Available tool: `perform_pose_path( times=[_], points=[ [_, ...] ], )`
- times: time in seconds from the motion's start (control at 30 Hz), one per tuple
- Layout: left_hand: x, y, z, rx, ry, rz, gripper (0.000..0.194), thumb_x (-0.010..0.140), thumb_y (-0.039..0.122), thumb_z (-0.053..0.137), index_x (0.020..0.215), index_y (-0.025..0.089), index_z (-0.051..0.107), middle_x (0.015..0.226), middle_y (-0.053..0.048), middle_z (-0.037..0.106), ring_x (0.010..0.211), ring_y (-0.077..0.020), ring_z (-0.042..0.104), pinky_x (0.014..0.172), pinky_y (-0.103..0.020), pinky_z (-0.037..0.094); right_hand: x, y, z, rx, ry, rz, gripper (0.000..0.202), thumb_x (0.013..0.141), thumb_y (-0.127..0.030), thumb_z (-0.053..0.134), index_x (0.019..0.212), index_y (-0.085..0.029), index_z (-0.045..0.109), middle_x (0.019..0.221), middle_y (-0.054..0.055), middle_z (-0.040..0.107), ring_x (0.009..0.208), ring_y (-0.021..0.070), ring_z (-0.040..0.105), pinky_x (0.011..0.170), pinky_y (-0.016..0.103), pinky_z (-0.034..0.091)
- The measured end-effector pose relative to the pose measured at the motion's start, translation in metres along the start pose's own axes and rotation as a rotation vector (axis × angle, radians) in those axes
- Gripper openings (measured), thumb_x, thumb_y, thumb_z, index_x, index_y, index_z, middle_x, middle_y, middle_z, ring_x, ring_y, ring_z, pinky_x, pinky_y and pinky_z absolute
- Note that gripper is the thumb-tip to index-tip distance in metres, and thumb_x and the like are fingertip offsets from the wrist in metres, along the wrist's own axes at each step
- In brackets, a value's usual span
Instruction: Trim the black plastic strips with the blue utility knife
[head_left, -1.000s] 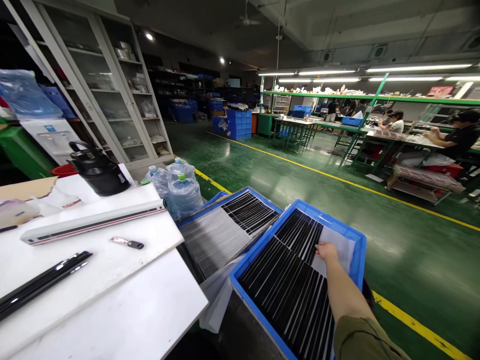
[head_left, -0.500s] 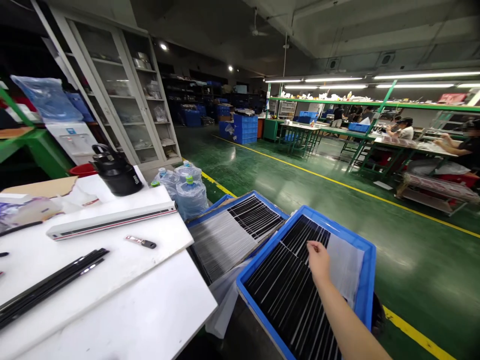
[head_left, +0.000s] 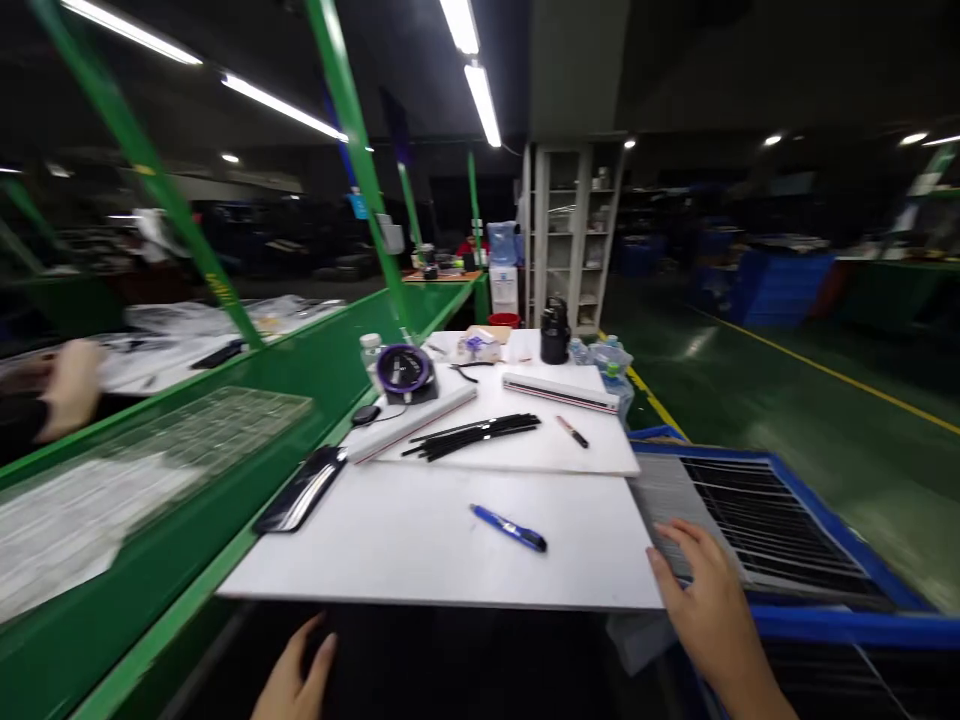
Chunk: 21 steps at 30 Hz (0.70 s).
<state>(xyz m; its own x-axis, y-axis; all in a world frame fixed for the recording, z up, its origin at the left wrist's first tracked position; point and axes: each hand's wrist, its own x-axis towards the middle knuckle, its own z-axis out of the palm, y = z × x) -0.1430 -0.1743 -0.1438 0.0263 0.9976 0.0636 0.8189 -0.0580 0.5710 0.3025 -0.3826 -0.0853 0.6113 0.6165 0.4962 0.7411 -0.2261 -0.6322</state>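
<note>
A big dark workroom with long lights on the ceiling has a white table [head_left: 420,545] in the middle, with a green wall [head_left: 225,420] along its left side. The right hand [head_left: 701,590] rests with fingers spread flat and loose on thin black and silver strips [head_left: 757,515]. The strips lie side by side in a blue plastic crate [head_left: 825,520] just beside the right edge of the table. Their long way runs across the crate, left to right. The left hand [head_left: 296,680] hangs open below the front edge of the table, holding nothing. A blue pen [head_left: 508,528] lies on the bare white front part, pointing right and toward the front edge. Farther back lies a bunch of long black sticks [head_left: 472,436].
</note>
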Motion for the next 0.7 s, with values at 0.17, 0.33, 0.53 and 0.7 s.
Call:
perform_pose_path(
  times=[0.17,0.33,0.53,0.7],
  points=[
    [-0.028,0.0,-0.005,-0.076,0.106,0.157,0.054,0.088,0.054,0.038,0.122,0.015,0.053,0.128,-0.014,0.058,0.123,-0.0316,0.053,0.106,-0.054,0.042,-0.007,-0.017,0.02,-0.08,-0.115,0.012,0.041,0.093,-0.053,0.042,0.119,-0.025,0.058,0.133,0.008,0.047,0.121,0.0321,0.045,0.095,0.052,0.043],
    [-0.029,0.029,-0.016,0.095,0.307,0.519,0.05,0.093,0.039,0.039,0.141,0.025,0.037,0.15,-0.007,0.036,0.143,-0.0282,0.023,0.115,-0.054,0.027,0.0,-0.049,0.036,-0.014,-0.131,-0.29,0.031,0.096,-0.045,0.045,0.112,-0.024,0.06,0.116,0.007,0.059,0.116,0.0285,0.048,0.1,0.046,0.039],
    [0.028,0.042,-0.014,0.265,0.236,0.53,0.051,0.097,0.041,0.035,0.143,0.019,0.037,0.151,-0.009,0.036,0.141,-0.0294,0.027,0.115,-0.055,0.023,0.007,-0.096,0.093,-0.051,-0.475,-0.326,0.044,0.096,-0.043,0.05,0.135,-0.021,0.047,0.12,0.01,0.052,0.113,0.0287,0.046,0.096,0.045,0.042],
    [0.037,0.034,-0.011,0.285,0.231,0.536,0.047,0.097,0.038,0.037,0.139,0.02,0.044,0.149,-0.007,0.04,0.14,-0.0269,0.031,0.115,-0.05,0.021,0.007,-0.101,0.127,-0.036,-0.564,-0.371,0.03,0.098,-0.034,0.041,0.118,-0.02,0.059,0.102,0.008,0.056,0.096,0.0261,0.052,0.088,0.044,0.045]
  ],
)
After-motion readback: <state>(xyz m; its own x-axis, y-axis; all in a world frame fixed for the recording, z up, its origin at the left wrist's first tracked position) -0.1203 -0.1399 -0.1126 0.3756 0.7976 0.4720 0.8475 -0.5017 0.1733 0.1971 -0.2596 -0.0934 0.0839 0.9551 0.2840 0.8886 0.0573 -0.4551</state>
